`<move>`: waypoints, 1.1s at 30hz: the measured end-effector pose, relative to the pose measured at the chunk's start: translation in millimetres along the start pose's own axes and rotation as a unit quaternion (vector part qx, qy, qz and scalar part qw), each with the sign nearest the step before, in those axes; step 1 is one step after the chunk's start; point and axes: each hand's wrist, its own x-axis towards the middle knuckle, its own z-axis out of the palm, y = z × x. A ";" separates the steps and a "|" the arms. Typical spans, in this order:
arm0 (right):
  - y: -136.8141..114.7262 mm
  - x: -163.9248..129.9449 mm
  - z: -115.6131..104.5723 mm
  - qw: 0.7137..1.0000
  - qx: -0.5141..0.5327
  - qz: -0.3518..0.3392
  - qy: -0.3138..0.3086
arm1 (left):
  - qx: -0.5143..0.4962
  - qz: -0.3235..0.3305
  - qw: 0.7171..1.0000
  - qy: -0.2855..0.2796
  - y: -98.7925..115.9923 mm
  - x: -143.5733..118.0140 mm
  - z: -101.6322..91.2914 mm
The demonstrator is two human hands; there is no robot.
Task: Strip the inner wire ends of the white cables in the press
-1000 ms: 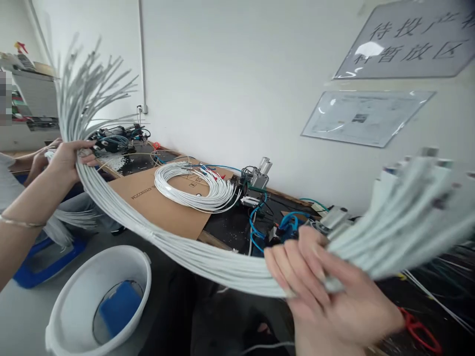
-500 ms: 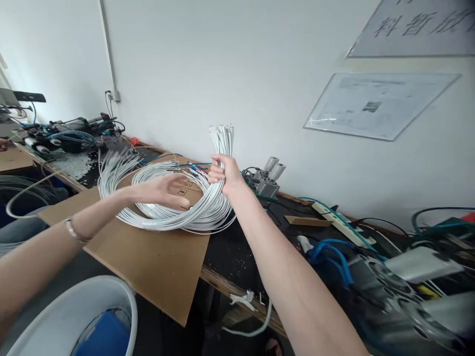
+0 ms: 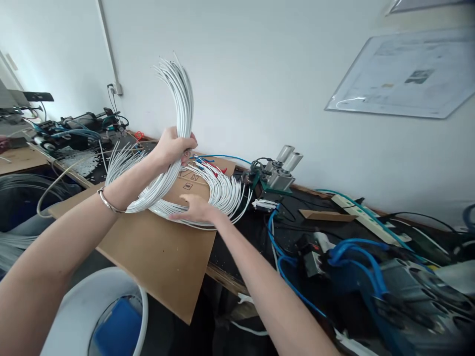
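Observation:
A thick bundle of white cables [image 3: 184,106] rises from my left hand [image 3: 174,148], which is closed round it; the free ends bend over to the left above the fist. Lower down, the bundle curves to the left onto a sheet of cardboard [image 3: 156,257]. Over the front of another coil of white cables [image 3: 226,193] is my right hand [image 3: 196,207], thumb and fingers apart and stretched to the left. Whether it touches the cables I cannot tell. Loose cable ends [image 3: 124,160] fan out behind my left forearm.
A white bucket [image 3: 143,301] with something blue inside stands below the cardboard. Metal cylinders [image 3: 284,168] sit behind the coil. Blue hoses [image 3: 356,247], a power strip [image 3: 365,222] and machine parts lie to the right. At the far left, a person's hand [image 3: 4,144] shows.
The right hand has let go of its cable bundle and come down to the coil. My left hand has taken hold of a cable bundle and raised it. The view has shifted slightly.

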 end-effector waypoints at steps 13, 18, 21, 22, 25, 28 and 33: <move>-73.1 -14.1 51.9 0.901 -0.421 0.013 -0.102 | 0.041 -0.046 0.998 -0.014 12.2 -21.3 -9.5; -80.4 -66.3 98.0 0.895 -0.421 0.016 -0.145 | 0.097 -0.088 0.991 0.000 27.0 -10.4 -33.1; -64.7 -92.9 100.6 0.900 -0.411 0.038 -0.137 | 0.148 -0.113 0.982 0.036 29.7 3.8 -46.1; -60.0 -99.6 95.9 0.904 -0.408 0.043 -0.122 | 0.166 -0.118 0.978 0.052 29.0 9.5 -48.4; -49.5 -117.4 75.0 0.909 -0.407 0.060 -0.061 | 0.217 -0.123 0.963 0.098 20.6 28.7 -46.8; -41.4 -135.2 61.9 0.910 -0.412 0.045 -0.033 | 0.267 -0.120 0.948 0.130 2.2 49.2 -33.8; -23.4 -152.2 74.1 0.911 -0.412 -0.009 -0.002 | 0.365 -0.091 0.914 0.155 -39.9 74.5 3.1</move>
